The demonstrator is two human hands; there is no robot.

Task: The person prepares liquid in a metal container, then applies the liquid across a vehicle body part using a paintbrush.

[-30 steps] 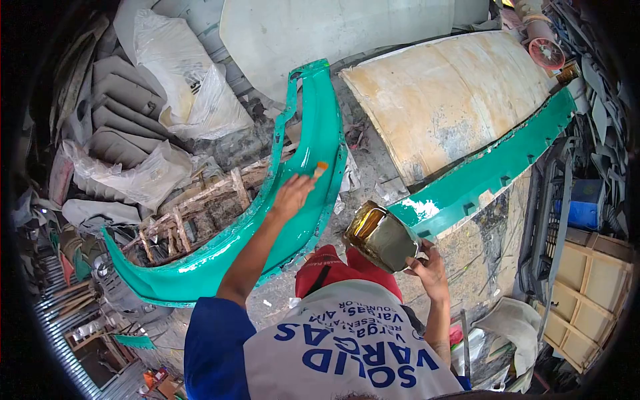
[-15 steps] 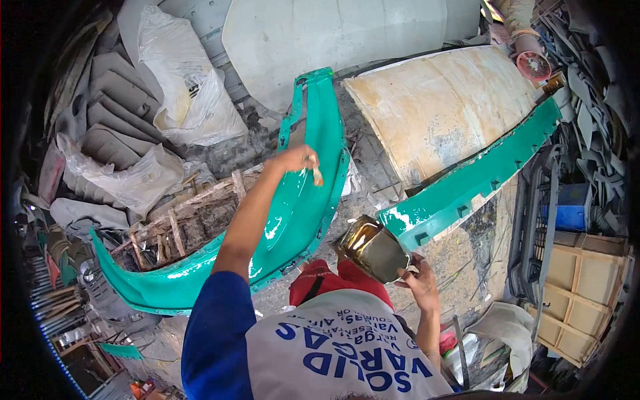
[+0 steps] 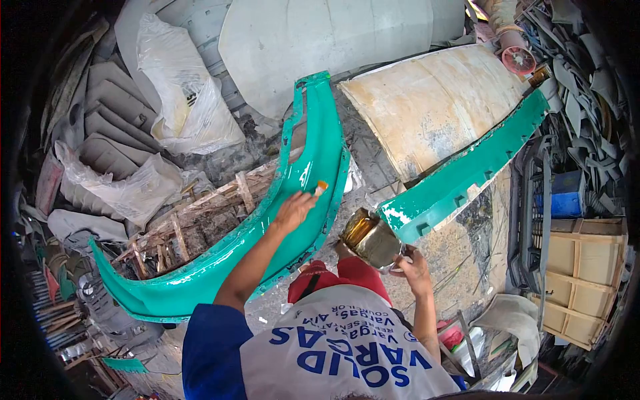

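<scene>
Head cam: L hand pinched amber-tipped brush over curved green panel, contact unclear; R hand gripped tilted can nr straight green strip.

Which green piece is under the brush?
The big curved panel: the left hand holds the brush over it. The straight strip and smallest piece lie clear.

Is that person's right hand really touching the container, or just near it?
Touching: the head view shows the right hand with its fingers against the container's edge.
</scene>
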